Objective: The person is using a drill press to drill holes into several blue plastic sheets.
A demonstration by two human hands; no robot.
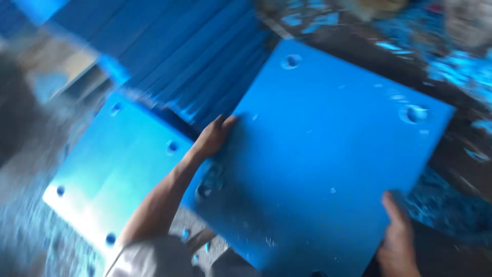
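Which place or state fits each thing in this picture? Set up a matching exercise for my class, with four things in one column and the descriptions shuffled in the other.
Things
1. left hand
2. right hand
3. large blue panel
4. second blue panel

Descriptions
A. lies lower left, partly under the arm
B. grips the big panel's lower right edge
C. rests on the big panel's left edge
D. square sheet with round holes near its corners, held by both hands

Pairs: 1-C, 2-B, 3-D, 4-A
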